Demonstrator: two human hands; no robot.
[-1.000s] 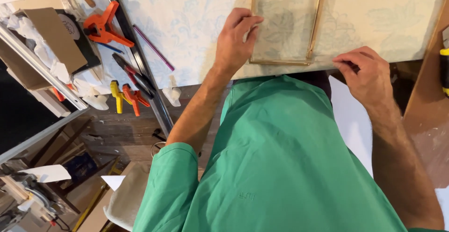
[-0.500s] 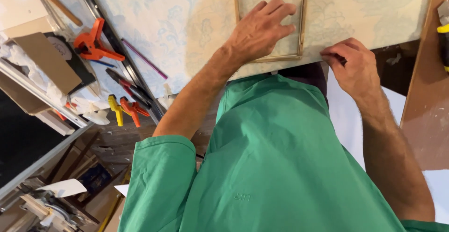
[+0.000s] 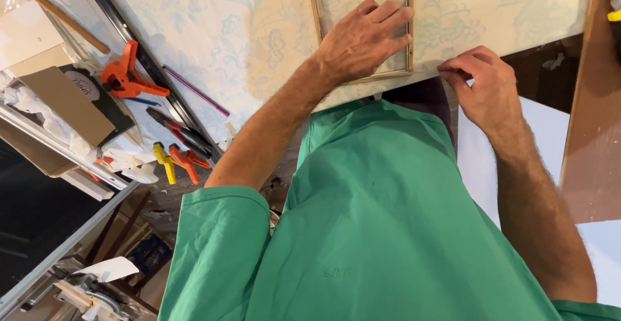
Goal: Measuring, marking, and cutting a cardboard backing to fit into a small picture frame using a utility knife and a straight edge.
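- While the pale patterned fabric [image 3: 213,30] lies spread over the whole bench top, its near edge hangs free at the bench lip; as I judge it, any tug there could drag the cloth askew under the frame.
- The thin wooden frame [image 3: 409,30] sits on the fabric at the far middle of the scene, its near rail close to the bench edge; it could slide if the pressure on it eases, since nothing clamps it.
- The left hand [image 3: 359,39] lies open and flat, palm down, on the frame's near part, fingers spread across the cloth inside it.
- The right hand [image 3: 482,88] is closed in a pinch at the fabric's near edge, just right of the frame; whether it grips cloth or a small tool I cannot tell. A slip here could wrinkle the edge.
- A flat brown cardboard package [image 3: 68,104] lies at the far left, with a round pale label on its dark upper corner.
- An orange spring clamp [image 3: 126,75] rests just right of that package, well apart from both hands.
- A small yellow clamp [image 3: 163,159] lies nearer, at the bench's left edge.
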